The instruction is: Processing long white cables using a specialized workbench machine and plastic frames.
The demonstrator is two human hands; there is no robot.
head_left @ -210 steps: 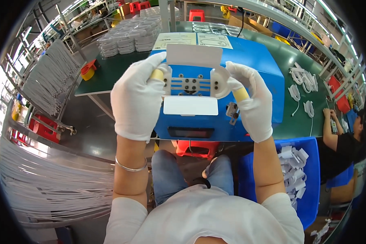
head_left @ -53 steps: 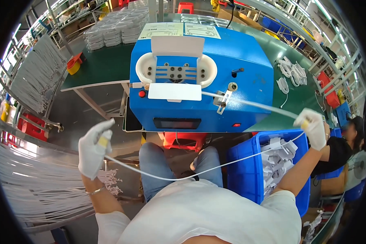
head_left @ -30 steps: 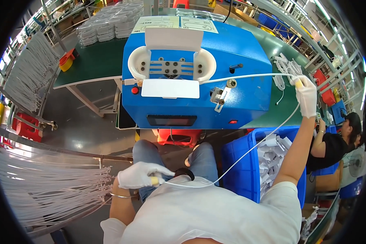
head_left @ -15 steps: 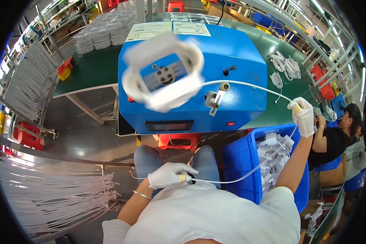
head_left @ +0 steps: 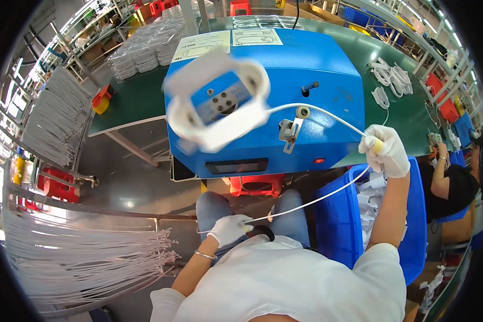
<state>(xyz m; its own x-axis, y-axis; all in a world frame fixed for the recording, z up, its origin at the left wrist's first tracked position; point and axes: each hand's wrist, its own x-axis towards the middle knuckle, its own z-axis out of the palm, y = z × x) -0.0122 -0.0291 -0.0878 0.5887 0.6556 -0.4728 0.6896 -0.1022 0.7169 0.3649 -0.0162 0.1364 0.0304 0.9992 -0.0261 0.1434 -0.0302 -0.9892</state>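
A blurred white plastic frame with an oblong opening sits on the front of a blue machine. From it a white cable runs right, over a small roller on a metal bracket, to my right hand. That hand wears a white glove with yellowish tape on a finger, and its fingers are closed round the cable. The cable continues down in a fairly straight line to my left hand, also gloved, held low over my lap and closed on the cable. A short cable tail sticks out left of it.
A blue bin of white plastic parts stands at my right, under my right forearm. White cables hang on a rack at left. The green table carries clear trays, a tape dispenser and white coils. Another person works at right.
My right hand has moved left, closer to the machine. The cable between my hands has drawn from a sag into a straighter line. The view has shifted slightly; the frame is blurred in both pictures.
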